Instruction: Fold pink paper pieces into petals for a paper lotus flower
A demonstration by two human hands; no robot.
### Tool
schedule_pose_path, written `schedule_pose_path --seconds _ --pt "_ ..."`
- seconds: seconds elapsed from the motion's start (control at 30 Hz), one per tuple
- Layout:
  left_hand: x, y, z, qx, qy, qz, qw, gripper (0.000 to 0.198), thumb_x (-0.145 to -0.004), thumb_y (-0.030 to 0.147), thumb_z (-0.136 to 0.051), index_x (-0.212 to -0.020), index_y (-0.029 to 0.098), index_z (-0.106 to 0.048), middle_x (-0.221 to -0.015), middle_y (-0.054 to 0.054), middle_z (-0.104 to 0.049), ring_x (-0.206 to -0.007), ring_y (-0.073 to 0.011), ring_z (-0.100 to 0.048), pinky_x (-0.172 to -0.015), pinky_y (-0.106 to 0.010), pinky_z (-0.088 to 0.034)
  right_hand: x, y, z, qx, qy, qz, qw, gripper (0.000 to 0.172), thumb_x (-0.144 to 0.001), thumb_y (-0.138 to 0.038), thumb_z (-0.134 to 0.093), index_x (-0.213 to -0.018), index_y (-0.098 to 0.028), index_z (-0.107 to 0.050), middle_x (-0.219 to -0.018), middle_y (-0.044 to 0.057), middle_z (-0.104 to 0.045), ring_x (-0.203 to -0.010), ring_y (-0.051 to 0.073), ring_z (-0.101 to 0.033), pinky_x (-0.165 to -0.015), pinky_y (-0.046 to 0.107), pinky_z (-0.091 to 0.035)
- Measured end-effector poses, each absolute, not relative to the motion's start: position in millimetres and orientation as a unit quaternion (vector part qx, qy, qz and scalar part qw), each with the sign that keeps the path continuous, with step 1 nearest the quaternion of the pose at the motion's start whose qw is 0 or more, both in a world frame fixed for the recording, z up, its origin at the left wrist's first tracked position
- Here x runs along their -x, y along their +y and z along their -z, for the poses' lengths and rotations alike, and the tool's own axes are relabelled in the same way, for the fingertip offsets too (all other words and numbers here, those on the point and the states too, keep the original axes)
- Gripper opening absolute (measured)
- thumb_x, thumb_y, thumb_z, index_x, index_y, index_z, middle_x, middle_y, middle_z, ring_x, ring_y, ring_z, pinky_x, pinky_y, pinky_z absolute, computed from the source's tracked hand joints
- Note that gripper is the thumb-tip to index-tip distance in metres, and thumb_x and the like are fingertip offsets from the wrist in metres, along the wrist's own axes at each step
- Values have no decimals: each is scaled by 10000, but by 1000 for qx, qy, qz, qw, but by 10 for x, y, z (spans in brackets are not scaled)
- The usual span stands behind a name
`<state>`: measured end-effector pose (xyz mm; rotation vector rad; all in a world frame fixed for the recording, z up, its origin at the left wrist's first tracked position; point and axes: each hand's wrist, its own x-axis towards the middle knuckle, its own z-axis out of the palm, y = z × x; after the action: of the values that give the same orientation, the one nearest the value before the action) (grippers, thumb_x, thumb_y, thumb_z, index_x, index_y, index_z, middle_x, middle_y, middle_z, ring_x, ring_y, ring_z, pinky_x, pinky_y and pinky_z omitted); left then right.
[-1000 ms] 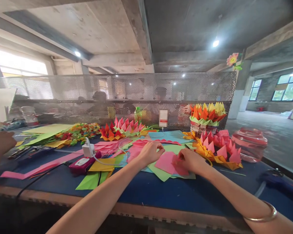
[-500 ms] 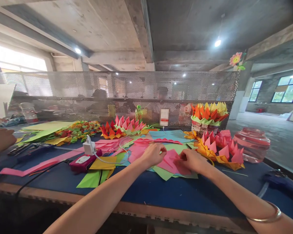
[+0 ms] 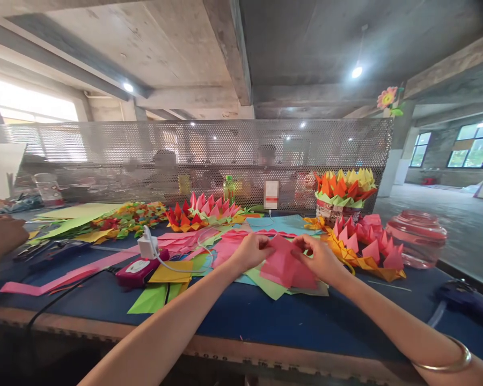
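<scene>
In the head view we are looking across a bare concrete hall, with a perforated metal panel point(image 3: 225, 139) standing behind a blue-topped table point(image 3: 241, 316). Our left hand point(image 3: 253, 252) and right hand point(image 3: 320, 260) are facing each other over the table, holding a pink sheet point(image 3: 282, 264) tilted up between them. The left fingers are pinching its upper left edge, and the right fingers are gripping it near the upper right edge, while its lower part is hanging over green sheets point(image 3: 269, 284).

We are judging this piece to be at an early stage: it is showing a crease or two but no finished point. Made-up pieces are standing around it: a pink and orange paper flower point(image 3: 372, 249) to the right, a red paper flower point(image 3: 184, 217) farther left, and a layered orange and yellow flower point(image 3: 344, 185) at the back. Flat pink papers point(image 3: 225, 251) are lying just beside our left hand, so we are guessing that more folding is remaining.

Our fingers are covering the sheet's edges, so we are not making out how its layers are overlapping. The view's left edge is cutting off another person's hand point(image 3: 2, 236), and shapes behind the panel are looking too dim to name.
</scene>
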<state>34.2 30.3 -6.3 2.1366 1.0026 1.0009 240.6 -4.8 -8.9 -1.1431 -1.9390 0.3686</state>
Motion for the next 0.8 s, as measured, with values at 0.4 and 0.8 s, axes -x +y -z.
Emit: schedule_pose_path --seconds 0.4,0.8 --pt "-359 192 -35 -673 326 -428 508 263 -594 333 -695 -683 103 -603 -584 20 -524 -515 -64 -433 -520 -203 -340 -2346 -61 92 389 -739 -323 446 268 -789 -421 -540 -909 -184 -575 -841 39 -675 -797 200 -636 -703 301 -501" --pt "-362 168 -46 -660 323 -424 529 230 -617 308 -670 -700 95 -646 -612 -10 -586 -519 -70 -483 -540 -205 -386 -2353 -61 40 370 -705 -351 493 260 -777 -373 -548 -942 -173 -563 -771 23 -631 -695 156 -580 -682 282 -453"
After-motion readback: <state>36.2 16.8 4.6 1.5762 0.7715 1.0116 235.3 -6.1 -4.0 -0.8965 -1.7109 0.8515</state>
